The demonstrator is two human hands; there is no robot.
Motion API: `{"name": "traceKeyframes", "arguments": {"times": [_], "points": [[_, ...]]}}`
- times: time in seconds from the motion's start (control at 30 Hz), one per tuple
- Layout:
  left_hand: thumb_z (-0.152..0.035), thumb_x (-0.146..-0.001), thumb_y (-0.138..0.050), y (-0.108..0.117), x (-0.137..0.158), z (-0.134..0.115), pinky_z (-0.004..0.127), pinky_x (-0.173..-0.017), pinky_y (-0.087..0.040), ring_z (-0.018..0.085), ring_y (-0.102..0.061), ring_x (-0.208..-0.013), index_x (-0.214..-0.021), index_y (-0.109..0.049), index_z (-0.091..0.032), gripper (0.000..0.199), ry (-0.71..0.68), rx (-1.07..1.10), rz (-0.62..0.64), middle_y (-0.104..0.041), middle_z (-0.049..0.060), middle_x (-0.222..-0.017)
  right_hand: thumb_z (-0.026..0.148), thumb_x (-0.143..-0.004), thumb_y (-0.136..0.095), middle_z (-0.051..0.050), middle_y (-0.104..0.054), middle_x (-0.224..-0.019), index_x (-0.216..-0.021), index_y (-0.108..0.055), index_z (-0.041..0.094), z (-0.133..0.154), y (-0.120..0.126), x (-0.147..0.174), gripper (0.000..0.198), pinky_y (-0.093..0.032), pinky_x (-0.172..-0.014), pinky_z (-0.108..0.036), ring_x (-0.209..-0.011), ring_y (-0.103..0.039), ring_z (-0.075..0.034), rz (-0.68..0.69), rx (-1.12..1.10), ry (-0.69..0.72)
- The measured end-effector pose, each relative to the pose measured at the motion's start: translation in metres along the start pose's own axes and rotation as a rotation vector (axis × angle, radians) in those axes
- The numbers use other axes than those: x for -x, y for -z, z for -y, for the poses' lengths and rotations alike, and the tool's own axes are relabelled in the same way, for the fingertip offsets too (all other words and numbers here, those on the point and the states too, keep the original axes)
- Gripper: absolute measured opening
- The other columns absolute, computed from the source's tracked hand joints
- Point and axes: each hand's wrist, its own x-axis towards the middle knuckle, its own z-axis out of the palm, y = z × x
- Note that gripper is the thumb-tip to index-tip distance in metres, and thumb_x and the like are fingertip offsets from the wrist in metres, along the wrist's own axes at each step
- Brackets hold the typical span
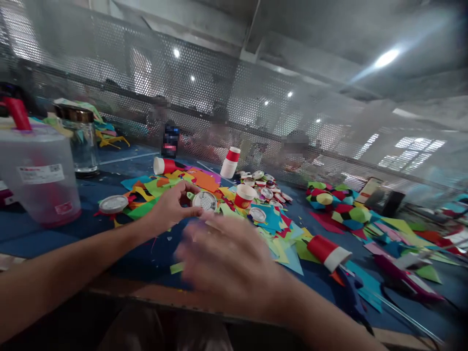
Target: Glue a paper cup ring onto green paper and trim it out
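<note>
My left hand [173, 205] pinches a round white disc [204, 201] by its left edge. The disc looks like the cut-off end of a paper cup, with a bit of green paper at its upper left. In front of it, closer to me, is my right hand [226, 248], smeared by motion, so its fingers cannot be made out. A similar disc [113, 204] with coloured paper strips lies left of my left arm. Another disc [258, 214] rests on the paper scraps to the right. A red and white paper cup [245, 196] stands just beyond the held disc.
Paper scraps [270, 219] spread over the blue table [146, 263]. A plastic jug [44, 180] and glass bottle [85, 146] stand left. Further cups [231, 163], a disc pile [265, 183] and paper balls [351, 214] lie beyond. A tipped cup [328, 252] and purple cutter-like tool [407, 278] are right.
</note>
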Motion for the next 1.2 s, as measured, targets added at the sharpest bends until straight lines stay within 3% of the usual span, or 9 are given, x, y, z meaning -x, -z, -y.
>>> {"name": "traceKeyframes", "arguments": {"times": [0.1, 0.17, 0.33, 0.6, 0.7, 0.87, 1.0, 1.1, 1.2], "points": [[-0.036, -0.058, -0.085, 0.000, 0.001, 0.001, 0.029, -0.071, -0.050, 0.017, -0.059, -0.079, -0.099, -0.050, -0.020, 0.057, -0.069, -0.028, -0.018, -0.060, -0.001, -0.092, 0.054, -0.071, -0.078, -0.013, -0.050, -0.143, -0.146, -0.039, 0.025, -0.020, -0.008, -0.019, 0.089, -0.029, -0.112, -0.060, -0.135, -0.039, -0.037, -0.057, 0.077, 0.019], [-0.035, -0.057, -0.086, -0.002, 0.003, 0.004, 0.030, -0.072, -0.050, 0.016, -0.059, -0.079, -0.098, -0.049, -0.020, 0.057, -0.084, -0.034, 0.000, -0.058, 0.000, -0.095, 0.053, -0.065, -0.083, -0.022, -0.046, -0.144, -0.150, -0.031, 0.013, -0.032, -0.018, -0.029, 0.108, -0.030, -0.111, -0.060, -0.136, -0.036, -0.040, -0.005, 0.087, -0.044], [-0.033, -0.053, -0.087, -0.009, 0.005, 0.013, 0.029, -0.068, -0.049, 0.016, -0.058, -0.077, -0.095, -0.051, -0.019, 0.057, -0.074, -0.029, 0.119, -0.058, 0.000, -0.094, 0.030, -0.067, -0.080, -0.022, -0.056, -0.131, -0.151, -0.027, 0.012, -0.043, -0.041, -0.037, 0.102, -0.043, -0.101, -0.054, -0.122, -0.051, -0.036, 0.128, -0.003, -0.140], [-0.021, -0.059, -0.085, -0.001, 0.002, 0.012, 0.034, -0.084, -0.053, 0.025, -0.062, -0.109, -0.119, -0.055, -0.024, 0.067, -0.053, 0.035, 0.440, -0.062, 0.008, -0.120, 0.031, -0.065, -0.078, -0.022, -0.061, -0.126, -0.154, -0.016, 0.013, -0.046, -0.041, -0.027, 0.110, -0.046, -0.093, -0.051, -0.114, -0.059, -0.037, 0.235, -0.177, -0.261], [-0.020, -0.063, -0.082, 0.000, 0.000, 0.015, 0.033, -0.082, -0.053, 0.024, -0.064, -0.104, -0.118, -0.058, -0.023, 0.060, -0.029, 0.009, 0.459, -0.065, 0.007, -0.118, 0.031, -0.063, -0.078, -0.019, -0.063, -0.121, -0.152, -0.020, 0.015, -0.050, -0.042, -0.025, 0.107, -0.046, -0.091, -0.051, -0.111, -0.060, -0.037, 0.242, -0.263, -0.312], [-0.028, -0.062, -0.082, 0.003, -0.003, 0.014, 0.035, -0.080, -0.053, 0.020, -0.064, -0.089, -0.113, -0.061, -0.020, 0.055, -0.072, -0.036, 0.339, -0.066, 0.004, -0.100, 0.032, -0.055, -0.085, -0.009, -0.066, -0.111, -0.130, -0.041, 0.021, -0.053, -0.048, -0.026, 0.088, -0.049, -0.088, -0.042, -0.102, -0.063, -0.028, 0.084, -0.836, -0.461], [-0.033, -0.057, -0.086, 0.009, -0.006, 0.008, 0.032, -0.081, -0.051, 0.021, -0.058, -0.095, -0.109, -0.063, -0.021, 0.058, -0.152, -0.093, 0.250, -0.060, 0.005, -0.107, 0.056, -0.080, -0.057, -0.006, -0.070, -0.087, -0.103, -0.053, 0.021, -0.048, -0.053, -0.027, 0.042, -0.055, -0.068, -0.036, -0.076, -0.070, -0.023, 0.098, -1.044, -0.560], [-0.037, -0.069, -0.078, 0.009, -0.007, 0.006, 0.028, -0.074, -0.048, 0.018, -0.057, -0.089, -0.095, -0.065, -0.019, 0.034, -0.136, -0.143, 0.206, -0.061, 0.004, -0.099, 0.060, -0.090, -0.035, -0.005, -0.067, -0.067, -0.086, -0.060, 0.019, -0.043, -0.055, -0.025, 0.049, -0.054, -0.056, -0.033, -0.060, -0.067, -0.021, 0.109, -1.107, -0.631], [-0.041, -0.077, -0.071, 0.006, -0.006, 0.007, 0.024, -0.061, -0.044, 0.013, -0.055, -0.069, -0.082, -0.061, -0.017, 0.026, -0.057, -0.155, 0.201, -0.059, 0.000, -0.075, 0.065, -0.084, -0.050, -0.002, -0.063, -0.059, -0.074, -0.062, 0.019, -0.044, -0.055, -0.023, 0.048, -0.050, -0.049, -0.028, -0.052, -0.061, -0.017, 0.074, -1.092, -0.653]]}}
